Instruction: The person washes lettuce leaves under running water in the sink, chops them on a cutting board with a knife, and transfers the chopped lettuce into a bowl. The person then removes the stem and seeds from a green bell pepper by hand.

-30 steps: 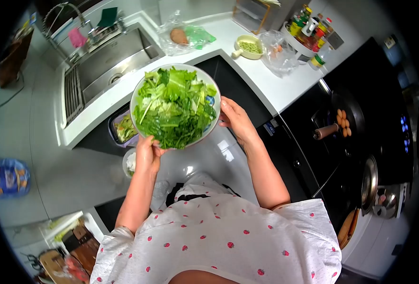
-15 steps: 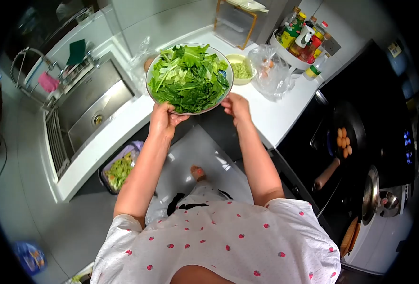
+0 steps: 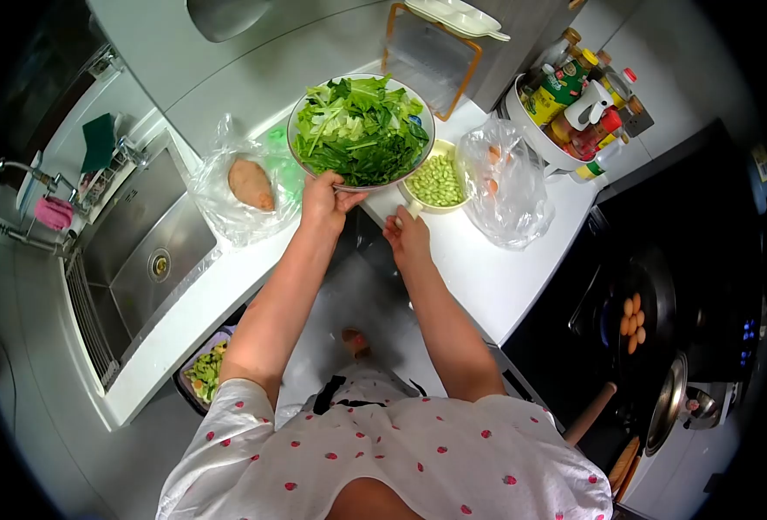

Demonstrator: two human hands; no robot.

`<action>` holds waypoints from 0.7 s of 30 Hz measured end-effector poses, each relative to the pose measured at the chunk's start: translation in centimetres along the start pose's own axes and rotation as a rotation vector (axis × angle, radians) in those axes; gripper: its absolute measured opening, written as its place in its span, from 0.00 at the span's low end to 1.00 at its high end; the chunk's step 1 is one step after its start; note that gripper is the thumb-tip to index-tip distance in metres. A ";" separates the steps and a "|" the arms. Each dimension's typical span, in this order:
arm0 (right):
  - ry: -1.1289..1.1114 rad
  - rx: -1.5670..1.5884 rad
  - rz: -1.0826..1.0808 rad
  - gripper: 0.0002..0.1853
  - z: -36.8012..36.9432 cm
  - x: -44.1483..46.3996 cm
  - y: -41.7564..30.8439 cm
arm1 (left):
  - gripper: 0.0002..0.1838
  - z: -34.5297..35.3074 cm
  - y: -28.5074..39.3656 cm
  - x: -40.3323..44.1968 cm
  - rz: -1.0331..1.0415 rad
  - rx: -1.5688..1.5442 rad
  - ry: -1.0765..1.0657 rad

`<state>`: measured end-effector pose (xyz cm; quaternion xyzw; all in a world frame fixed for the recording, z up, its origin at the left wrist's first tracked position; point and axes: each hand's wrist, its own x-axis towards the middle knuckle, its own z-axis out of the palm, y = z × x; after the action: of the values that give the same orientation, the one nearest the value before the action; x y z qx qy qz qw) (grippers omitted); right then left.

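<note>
My left hand point(image 3: 324, 201) grips the near rim of a wide bowl point(image 3: 294, 156) heaped with chopped leafy greens point(image 3: 362, 130). The bowl is held above the counter corner. My right hand point(image 3: 409, 236) is closed at the short handle point(image 3: 414, 209) of a pale yellow bowl point(image 3: 465, 192). Shelled green beans point(image 3: 436, 182) fill that bowl, which stands on the counter just right of the greens. The greens bowl covers part of its left rim.
A clear plastic bag point(image 3: 509, 195) with brown-orange items lies to the right, and a sweet potato point(image 3: 251, 184) lies on another bag at left. Beyond are a sink point(image 3: 123, 230), a bottle rack point(image 3: 522, 121) and a pan point(image 3: 656, 286) of eggs point(image 3: 633, 321) on the stove.
My right hand has left the greens bowl's rim and moved down to the yellow bowl's handle. The greens bowl, now in my left hand alone, uncovers more of the beans; the view has shifted.
</note>
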<state>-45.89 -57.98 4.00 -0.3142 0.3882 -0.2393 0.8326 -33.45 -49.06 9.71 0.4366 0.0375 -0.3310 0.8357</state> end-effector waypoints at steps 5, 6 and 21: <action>-0.034 0.002 0.028 0.09 -1.6 -0.9 -0.8 | 0.18 0.6 -0.7 2.9 -0.030 -0.078 0.028; -0.035 0.001 0.034 0.09 -1.8 -0.9 -0.9 | 0.17 0.8 -1.0 3.5 -0.018 -0.057 0.047; -0.043 -0.243 0.075 0.14 -1.1 0.0 -2.1 | 0.18 0.5 -2.3 8.8 -0.025 -0.055 0.113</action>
<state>-47.12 -59.76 4.93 -0.4029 0.4077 -0.1526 0.8050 -28.10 -54.91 5.25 0.4309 0.0993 -0.3150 0.8398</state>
